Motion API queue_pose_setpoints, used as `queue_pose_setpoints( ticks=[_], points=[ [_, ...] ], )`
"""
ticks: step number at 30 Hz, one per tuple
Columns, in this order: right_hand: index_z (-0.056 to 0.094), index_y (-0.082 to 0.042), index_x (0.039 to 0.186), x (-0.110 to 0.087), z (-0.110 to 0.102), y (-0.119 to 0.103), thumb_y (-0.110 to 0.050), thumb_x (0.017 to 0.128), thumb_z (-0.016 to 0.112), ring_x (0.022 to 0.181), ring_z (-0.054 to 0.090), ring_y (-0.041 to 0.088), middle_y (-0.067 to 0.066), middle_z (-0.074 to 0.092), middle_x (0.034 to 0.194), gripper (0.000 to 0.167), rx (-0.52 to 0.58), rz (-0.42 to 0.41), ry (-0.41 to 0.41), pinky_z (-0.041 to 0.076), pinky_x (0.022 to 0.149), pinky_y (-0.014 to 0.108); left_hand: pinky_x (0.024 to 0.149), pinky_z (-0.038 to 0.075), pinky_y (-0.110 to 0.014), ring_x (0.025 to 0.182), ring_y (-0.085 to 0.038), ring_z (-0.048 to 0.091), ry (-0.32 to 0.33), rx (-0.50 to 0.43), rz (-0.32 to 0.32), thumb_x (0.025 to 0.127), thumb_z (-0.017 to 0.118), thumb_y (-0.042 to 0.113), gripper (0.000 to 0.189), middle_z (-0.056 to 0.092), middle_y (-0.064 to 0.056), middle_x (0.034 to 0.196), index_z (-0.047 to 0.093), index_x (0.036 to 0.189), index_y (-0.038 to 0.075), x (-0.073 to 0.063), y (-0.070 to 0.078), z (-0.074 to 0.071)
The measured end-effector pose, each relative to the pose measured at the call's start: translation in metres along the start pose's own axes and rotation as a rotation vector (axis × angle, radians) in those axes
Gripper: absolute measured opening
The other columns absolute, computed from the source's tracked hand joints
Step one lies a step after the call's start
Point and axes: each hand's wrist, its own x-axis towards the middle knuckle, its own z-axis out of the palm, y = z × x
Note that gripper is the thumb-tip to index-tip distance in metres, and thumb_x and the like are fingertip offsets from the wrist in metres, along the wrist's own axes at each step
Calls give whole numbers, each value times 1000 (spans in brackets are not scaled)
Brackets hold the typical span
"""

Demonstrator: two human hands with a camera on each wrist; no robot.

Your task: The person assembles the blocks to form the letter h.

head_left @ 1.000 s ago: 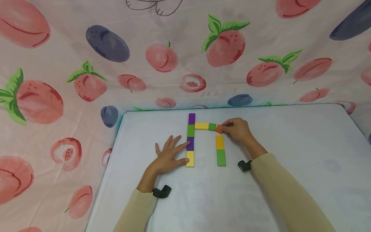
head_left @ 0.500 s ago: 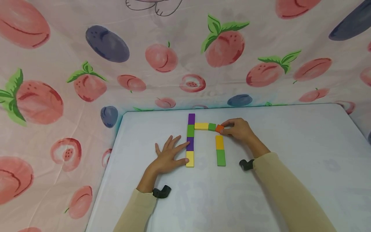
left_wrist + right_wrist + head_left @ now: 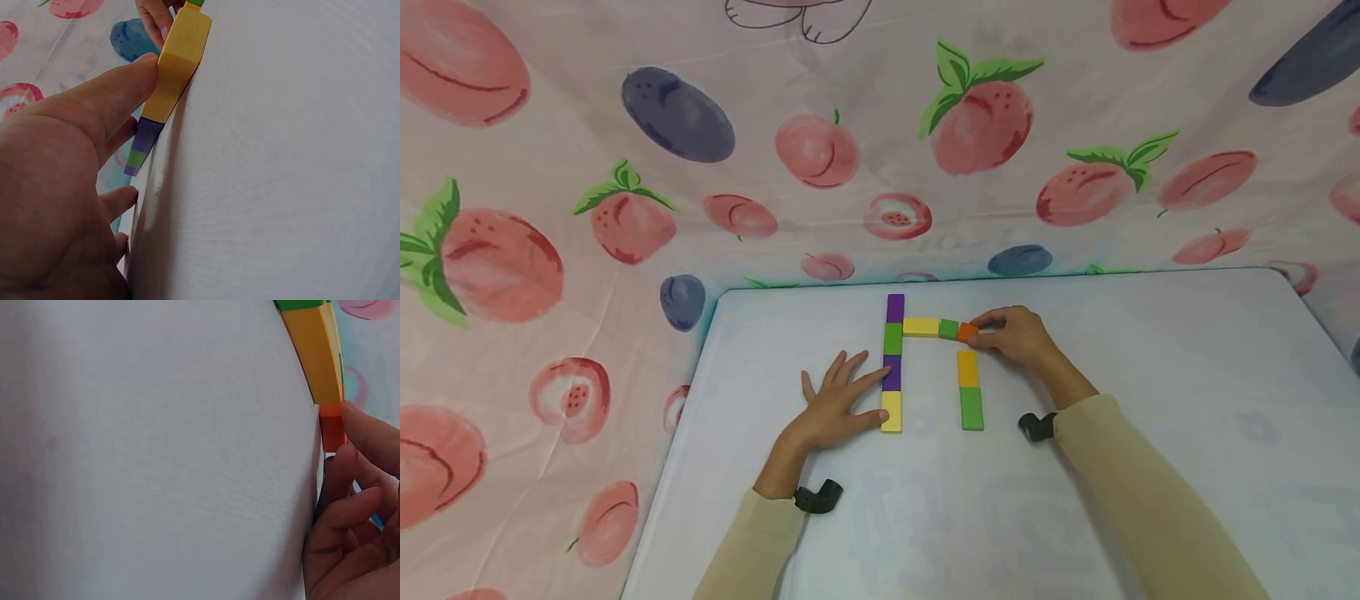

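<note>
My right hand [image 3: 1017, 335] pinches a small orange block [image 3: 967, 332] between thumb and fingers. That block sits slightly turned at the right end of a short row, beside a small green block [image 3: 948, 329] and a yellow block [image 3: 921, 327]. The row meets a vertical line of a purple block [image 3: 895, 308], a green block [image 3: 892, 339], another purple block [image 3: 891, 379] and a light yellow block [image 3: 891, 412]. My left hand [image 3: 831, 408] lies spread beside this line, index fingertip on the lower purple block and thumb [image 3: 134, 78] against the light yellow one.
Below the orange block, a yellow-orange block [image 3: 968, 369] and a longer green block [image 3: 972, 408] stand end to end. All lie on a white table [image 3: 910, 517]. A fruit-print cloth [image 3: 850, 75] rises behind and at the left. Black wrist cameras sit at both cuffs.
The right hand and forearm have shifted very slightly to the right, and the thumb and fingers now show more of the orange block. The left hand stays put.
</note>
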Motion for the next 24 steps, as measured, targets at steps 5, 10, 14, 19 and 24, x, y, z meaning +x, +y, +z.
queue_pose_setpoints(
  ticks=[5, 10, 14, 19, 24],
  points=[
    [71, -12, 128, 0, 0, 1, -35, 90, 76, 133, 46, 37, 16, 62, 139, 45, -10, -8, 3, 34, 117, 58, 109, -20, -79, 160, -32, -5, -6, 1, -10, 94, 65, 57, 69, 15, 1, 173, 39, 156, 43, 0, 0, 0],
    [70, -11, 130, -2, -2, 2, -34, 91, 75, 134, 45, 38, 17, 61, 140, 45, -21, -15, 3, 33, 118, 59, 109, -22, -78, 161, -31, -6, -15, -5, -10, 94, 64, 57, 69, 14, 2, 173, 38, 157, 43, 0, 1, 0],
    [70, -12, 130, -3, -2, 1, -34, 91, 76, 134, 46, 37, 16, 61, 140, 45, -18, -14, 2, 33, 118, 59, 109, -22, -78, 161, -31, -7, -15, -2, -12, 94, 64, 57, 69, 13, 1, 173, 37, 157, 42, 0, 1, 0],
    [71, -12, 129, -2, -1, -2, -33, 91, 76, 132, 46, 37, 16, 61, 140, 44, -21, -6, -3, 34, 118, 58, 109, -22, -78, 161, -31, -7, -19, 4, -18, 94, 64, 58, 70, 13, 2, 173, 37, 157, 43, 1, 0, 0],
    [71, -13, 128, -2, 0, -3, -33, 91, 76, 132, 46, 37, 16, 61, 140, 43, -20, 0, -2, 34, 117, 58, 109, -22, -78, 161, -31, -7, -15, 3, -16, 94, 64, 58, 70, 13, 2, 173, 37, 157, 43, 1, 0, 0]
  ],
)
